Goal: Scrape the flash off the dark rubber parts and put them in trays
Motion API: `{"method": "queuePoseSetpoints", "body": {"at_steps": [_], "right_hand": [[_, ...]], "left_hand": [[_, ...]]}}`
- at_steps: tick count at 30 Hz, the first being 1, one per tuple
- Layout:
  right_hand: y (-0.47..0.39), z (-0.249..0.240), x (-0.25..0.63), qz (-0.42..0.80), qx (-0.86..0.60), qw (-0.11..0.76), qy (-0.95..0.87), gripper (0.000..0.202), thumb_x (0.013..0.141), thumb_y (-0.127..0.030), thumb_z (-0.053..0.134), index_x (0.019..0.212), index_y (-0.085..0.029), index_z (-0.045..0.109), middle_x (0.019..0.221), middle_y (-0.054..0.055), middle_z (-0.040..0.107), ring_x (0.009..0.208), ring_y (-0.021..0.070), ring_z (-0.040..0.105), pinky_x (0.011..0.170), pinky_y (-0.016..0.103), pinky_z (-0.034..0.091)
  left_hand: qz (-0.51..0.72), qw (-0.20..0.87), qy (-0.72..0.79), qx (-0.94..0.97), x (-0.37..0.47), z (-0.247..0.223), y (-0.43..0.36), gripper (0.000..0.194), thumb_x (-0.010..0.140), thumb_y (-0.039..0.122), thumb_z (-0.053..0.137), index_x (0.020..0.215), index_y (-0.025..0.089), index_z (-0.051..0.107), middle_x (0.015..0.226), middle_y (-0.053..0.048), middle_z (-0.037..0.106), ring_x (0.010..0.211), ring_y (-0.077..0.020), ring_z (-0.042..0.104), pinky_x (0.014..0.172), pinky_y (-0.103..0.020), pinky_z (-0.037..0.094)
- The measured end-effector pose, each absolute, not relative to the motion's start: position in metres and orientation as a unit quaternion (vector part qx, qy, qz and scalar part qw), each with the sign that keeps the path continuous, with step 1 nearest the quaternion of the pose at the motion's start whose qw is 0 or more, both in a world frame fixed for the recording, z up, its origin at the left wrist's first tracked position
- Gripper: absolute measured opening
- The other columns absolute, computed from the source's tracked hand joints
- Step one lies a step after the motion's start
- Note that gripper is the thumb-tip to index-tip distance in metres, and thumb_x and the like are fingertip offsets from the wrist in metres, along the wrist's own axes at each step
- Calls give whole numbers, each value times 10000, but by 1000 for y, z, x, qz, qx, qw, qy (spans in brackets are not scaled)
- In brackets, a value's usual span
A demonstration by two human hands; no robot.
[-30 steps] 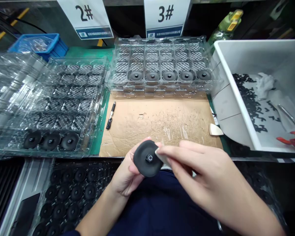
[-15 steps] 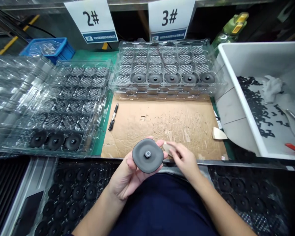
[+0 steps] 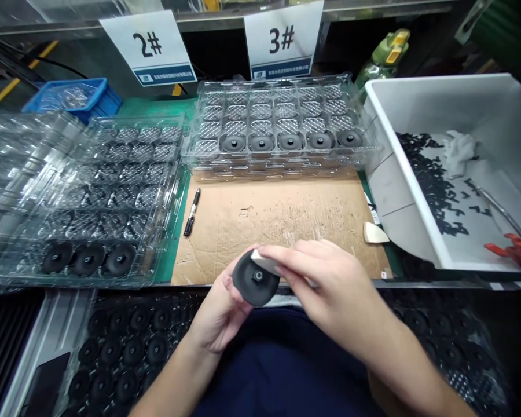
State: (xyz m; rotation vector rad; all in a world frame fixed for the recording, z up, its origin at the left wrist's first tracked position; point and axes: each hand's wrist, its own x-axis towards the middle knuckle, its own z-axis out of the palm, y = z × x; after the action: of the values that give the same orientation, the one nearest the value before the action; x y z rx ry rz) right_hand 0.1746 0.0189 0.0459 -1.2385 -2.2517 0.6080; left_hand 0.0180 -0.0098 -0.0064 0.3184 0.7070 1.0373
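Observation:
A round black part (image 3: 252, 287) with a small metal-ringed hub at its centre is gripped at its rim by my left hand (image 3: 219, 310), just over the front edge of the cardboard (image 3: 226, 231). My right hand (image 3: 330, 278) pinches a pale, flat piece (image 3: 264, 262) and holds it against the upper right of the black part's face. The fingers of my right hand partly cover that pale piece. A similar pale wedge (image 3: 375, 233) lies at the cardboard's right edge.
Clear trays (image 3: 282, 162) with black parts in the front row stand behind the cardboard. More trays (image 3: 156, 231) are at left. A pen (image 3: 192, 212) lies on the cardboard. At right, a white bin (image 3: 425, 226) holds small black pieces and a red-handled tool (image 3: 503, 211).
My right hand has moved left and up, bringing the pale piece onto the black part's face. The black part is tilted a little differently, and the camera view has shifted.

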Motion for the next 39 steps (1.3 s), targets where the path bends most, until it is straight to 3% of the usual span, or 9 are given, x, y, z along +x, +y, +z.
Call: {"method": "queuePoseSetpoints", "body": {"at_steps": [5, 8, 12, 15, 18, 21, 26, 33, 39], "right_hand": [[21, 36, 160, 188, -442, 342, -808, 339, 881, -152, 428, 1195, -192, 548, 847, 34, 642, 722, 155, 536, 680, 308, 391], [11, 38, 158, 228, -486, 343, -770, 336, 866, -128, 440, 1184, -141, 548, 908, 60, 644, 771, 165, 565, 714, 313, 427], [1, 31, 177, 455, -483, 306, -683, 259, 853, -181, 506, 1084, -239, 609, 919, 11, 659, 792, 147, 604, 689, 265, 471], [4, 6, 195, 570, -491, 396, -527, 216, 856, -252, 539, 1053, -303, 612, 1025, -14, 646, 858, 135, 609, 670, 217, 488], [10, -17, 210, 530, -561, 477, -421, 252, 852, -290, 548, 1102, -288, 578, 987, 10, 639, 805, 126, 601, 607, 196, 480], [10, -12, 214, 498, -588, 455, -446, 247, 841, -298, 560, 1084, -261, 576, 876, 18, 633, 732, 127, 592, 568, 201, 475], [7, 36, 188, 338, -539, 436, -636, 314, 852, -185, 520, 1162, -237, 539, 1083, 41, 596, 899, 153, 570, 719, 245, 486], [22, 51, 162, 396, -387, 227, -801, 251, 877, -133, 444, 1054, -206, 606, 843, 6, 620, 768, 120, 561, 691, 228, 450], [18, 51, 162, 365, -381, 340, -778, 312, 874, -121, 425, 1159, -124, 552, 924, 49, 624, 820, 128, 558, 761, 246, 442]], "left_hand": [[491, 789, 334, 158, 18, -9, -5, 408, 581, 334, 777, 945, 183, 670, 912, -1, 689, 850, -125, 629, 758, -156, 491], [524, 760, 346, 167, 18, -10, 0, 485, 586, 282, 784, 1043, 228, 633, 1008, 8, 678, 918, -132, 624, 834, -173, 474], [535, 764, 324, 161, 18, -11, 3, 538, 588, 284, 779, 1096, 271, 601, 1122, -2, 646, 1002, -200, 614, 882, -277, 490], [535, 776, 293, 162, 19, -9, 5, 507, 620, 241, 765, 1099, 255, 601, 1123, -15, 646, 1024, -207, 606, 891, -266, 481], [525, 787, 284, 156, 19, -7, 7, 527, 614, 241, 768, 1111, 248, 593, 1130, -22, 641, 1049, -237, 593, 912, -285, 469], [514, 796, 286, 146, 21, -7, 6, 535, 623, 241, 763, 1126, 252, 581, 1152, -29, 630, 1063, -250, 584, 920, -299, 463], [497, 800, 305, 139, 27, -7, 2, 520, 618, 243, 768, 1107, 261, 591, 1123, -10, 640, 1022, -193, 599, 891, -248, 463], [482, 784, 370, 127, 22, -10, -4, 394, 674, 203, 725, 1049, 261, 618, 1074, 2, 656, 977, -162, 611, 837, -217, 488], [450, 813, 347, 127, 20, -8, -5, 401, 662, 254, 736, 1050, 260, 634, 1045, 13, 672, 1024, -158, 591, 843, -188, 475]]}}
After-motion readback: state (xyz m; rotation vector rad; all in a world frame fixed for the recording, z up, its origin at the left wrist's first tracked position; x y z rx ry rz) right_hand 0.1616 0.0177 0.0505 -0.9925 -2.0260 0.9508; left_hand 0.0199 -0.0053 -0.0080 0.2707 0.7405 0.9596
